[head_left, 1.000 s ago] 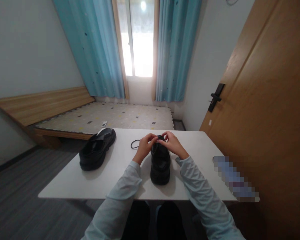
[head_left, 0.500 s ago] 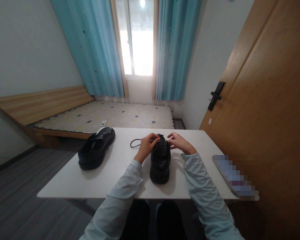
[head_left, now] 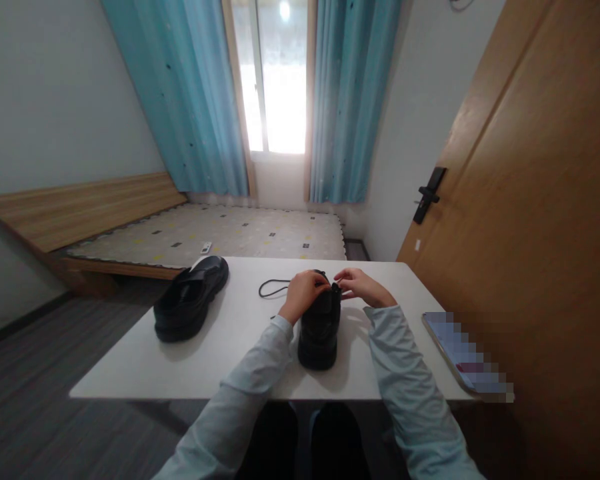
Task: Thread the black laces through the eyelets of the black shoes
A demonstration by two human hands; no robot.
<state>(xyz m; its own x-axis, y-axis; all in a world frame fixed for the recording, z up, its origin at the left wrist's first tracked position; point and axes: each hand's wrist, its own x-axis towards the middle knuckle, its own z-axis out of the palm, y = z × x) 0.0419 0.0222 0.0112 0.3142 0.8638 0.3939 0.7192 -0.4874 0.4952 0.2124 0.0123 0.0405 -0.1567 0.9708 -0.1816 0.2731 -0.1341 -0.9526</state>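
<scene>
A black shoe (head_left: 319, 343) stands on the white table (head_left: 220, 363) with its heel toward me. My left hand (head_left: 305, 293) reaches over its upper from the left, fingers pinched together; what lies between the fingertips is too dark and covered to make out. At the shoe's right edge, my right hand (head_left: 364, 288) has its thumb and forefinger closed on a raised dark flap of the upper. A thin black shoelace (head_left: 267, 295) forms a loop on the table left of the shoe, running behind my left hand. The second black shoe (head_left: 183, 323) rests farther left, toe pointing away.
A tablet-like flat object (head_left: 447, 347), partly blurred out, sits at the table's right edge. Beyond the table is a bed (head_left: 250, 230) with a small white device (head_left: 206, 248) on it. A wooden door (head_left: 520, 220) stands on the right.
My left hand has shifted right, farther over the shoe's upper, and covers more of it. The lace loop has stretched slightly rightward. My right hand stays nearly in place.
</scene>
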